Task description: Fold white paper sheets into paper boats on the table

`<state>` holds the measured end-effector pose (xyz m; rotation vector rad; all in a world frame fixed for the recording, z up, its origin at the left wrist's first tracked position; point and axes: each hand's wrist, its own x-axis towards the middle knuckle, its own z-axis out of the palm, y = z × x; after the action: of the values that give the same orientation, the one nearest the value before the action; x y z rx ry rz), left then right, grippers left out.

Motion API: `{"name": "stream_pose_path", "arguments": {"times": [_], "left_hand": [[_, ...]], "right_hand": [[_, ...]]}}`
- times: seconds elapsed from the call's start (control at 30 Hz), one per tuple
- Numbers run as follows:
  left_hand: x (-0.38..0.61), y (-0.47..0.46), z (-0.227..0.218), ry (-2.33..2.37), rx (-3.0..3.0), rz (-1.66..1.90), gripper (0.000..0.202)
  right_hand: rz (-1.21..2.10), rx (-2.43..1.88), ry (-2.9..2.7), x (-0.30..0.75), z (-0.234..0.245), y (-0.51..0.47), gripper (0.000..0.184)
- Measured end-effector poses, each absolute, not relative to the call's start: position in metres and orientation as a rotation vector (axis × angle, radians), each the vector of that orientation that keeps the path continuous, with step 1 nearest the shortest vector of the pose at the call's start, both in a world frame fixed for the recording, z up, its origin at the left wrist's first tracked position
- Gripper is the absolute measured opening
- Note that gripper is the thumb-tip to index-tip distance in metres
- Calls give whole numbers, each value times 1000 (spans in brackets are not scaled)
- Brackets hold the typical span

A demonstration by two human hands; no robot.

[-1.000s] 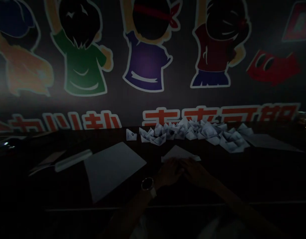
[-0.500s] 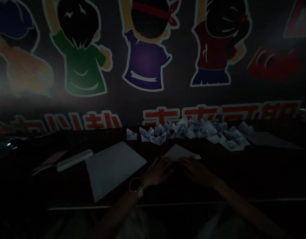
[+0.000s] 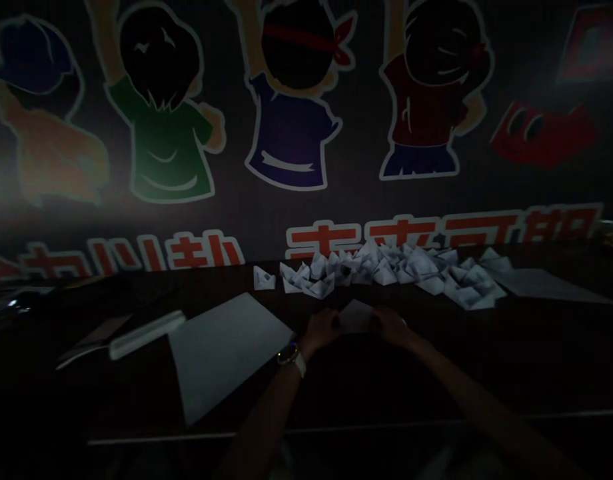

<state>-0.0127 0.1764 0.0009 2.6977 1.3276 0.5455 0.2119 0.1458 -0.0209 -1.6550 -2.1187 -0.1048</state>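
A small folded sheet of white paper (image 3: 356, 317) is between my two hands over the dark table. Its top comes to a blunt point. My left hand (image 3: 324, 329), with a watch (image 3: 288, 354) on the wrist, grips the paper's left edge with bent fingers. On the right edge my right hand (image 3: 392, 327) closes its fingers in the same way. The fingertips are dim and partly hidden. Just beyond the hands lies a heap of folded paper boats (image 3: 420, 264), and one boat (image 3: 264, 278) stands apart at its left end.
A stack of flat white paper (image 3: 226, 353) lies left of my hands. Beside it is a long pale object (image 3: 146, 335). Another flat sheet (image 3: 551, 285) is at the right behind. A wall with painted cartoon figures (image 3: 286, 133) rises behind the table (image 3: 436, 420).
My hands lay spread over the folded paper before; now their fingers are closed on its two side edges. The paper shows a smaller visible area. The camera view has tilted up slightly.
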Motion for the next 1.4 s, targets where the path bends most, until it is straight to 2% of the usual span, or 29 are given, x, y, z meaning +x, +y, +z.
{"name": "stream_pose_path", "arguments": {"times": [0.67,0.83,0.97,1.17,1.4], "left_hand": [[-10,171,-1,1456,2739,488,25],[-10,170,0,1436,2749,489,27],[-10,170,0,1453,2761,495,28],[-11,167,4,1425,2746,493,26],[-11,171,7,1405,2713,459,28]], "right_hand": [[-144,-1797,-2206,216,-21,144,25],[-240,-1806,-2185,208,-14,135,27],[-448,-1611,-2290,194,-9,119,24],[-415,-1508,-2449,182,-2,83,34],[-548,-1500,-2470,172,4,63,46]]}}
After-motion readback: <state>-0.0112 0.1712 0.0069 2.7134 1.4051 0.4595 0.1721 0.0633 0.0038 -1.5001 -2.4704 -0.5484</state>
